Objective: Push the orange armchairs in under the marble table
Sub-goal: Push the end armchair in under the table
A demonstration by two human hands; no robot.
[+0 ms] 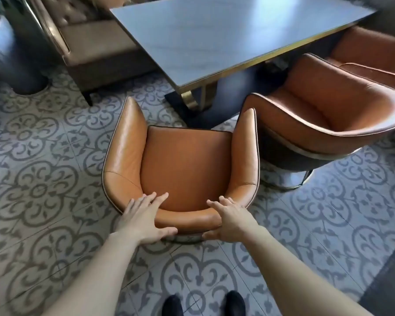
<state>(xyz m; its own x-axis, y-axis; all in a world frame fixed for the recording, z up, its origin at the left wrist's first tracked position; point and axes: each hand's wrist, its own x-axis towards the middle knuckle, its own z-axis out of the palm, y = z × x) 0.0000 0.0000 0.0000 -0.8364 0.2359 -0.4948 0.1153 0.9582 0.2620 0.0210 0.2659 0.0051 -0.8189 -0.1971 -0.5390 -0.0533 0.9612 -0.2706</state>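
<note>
An orange leather armchair [185,165] stands on the tiled floor right in front of me, its open side facing the marble table [214,35]. Its seat is outside the table's near corner. My left hand [144,220] lies over the top of the backrest at its left, fingers spread forward and thumb along the rear. On the backrest's right, my right hand [228,222] grips the rim, thumb behind. A second orange armchair [324,112] stands to the right, turned at an angle, its front near the table edge. A third orange armchair [374,58] shows further back right.
A brown tufted sofa [94,42] sits along the table's far left side. The table's gold and black base [192,101] stands just beyond the near chair. A dark round planter [12,53] is at the far left. My black shoes [203,304] are at the bottom.
</note>
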